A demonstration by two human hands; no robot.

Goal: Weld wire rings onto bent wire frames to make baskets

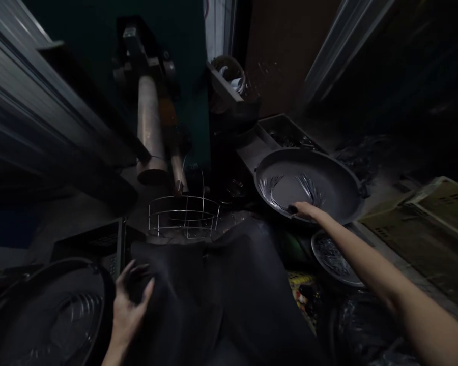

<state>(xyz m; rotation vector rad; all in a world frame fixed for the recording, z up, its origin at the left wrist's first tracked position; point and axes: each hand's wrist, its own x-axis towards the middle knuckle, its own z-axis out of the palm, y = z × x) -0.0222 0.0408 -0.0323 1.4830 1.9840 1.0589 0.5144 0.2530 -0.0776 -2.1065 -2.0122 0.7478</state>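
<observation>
My right hand reaches into a wide dark round basin. Its fingers are bent together at the near ends of thin curved metal wires, which lie bunched along the basin's floor. What the fingertips hold is too dark to make out. At the lower left, my left hand is raised with thumb and fingers apart, and nothing is in it. It is beside a second dark round pan containing several curved wires. A round wire frame stands between my hands, beyond my dark apron.
A green machine with a thick metal cylinder rises ahead. At the right are a yellowish plastic crate and a smaller bowl of metal pieces. A tray sits behind the basin.
</observation>
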